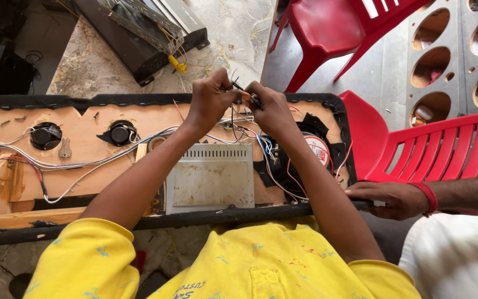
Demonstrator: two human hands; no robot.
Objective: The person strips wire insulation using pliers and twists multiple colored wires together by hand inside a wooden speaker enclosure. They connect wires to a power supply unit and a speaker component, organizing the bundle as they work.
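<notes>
Holding thin wires [238, 88] between both hands over the far edge of the panel [84, 138], I had my left hand [210, 101] and right hand [272, 111] pinched shut on the ends, fingertips nearly touching. From the head view, the metal box [210, 177] lay just below them. Another person's hand [391, 199] steadied the panel's near edge. Risk, as I judged it: strands could slip or snap if I pulled unevenly, since the bundle [112, 155] ran taut.
</notes>
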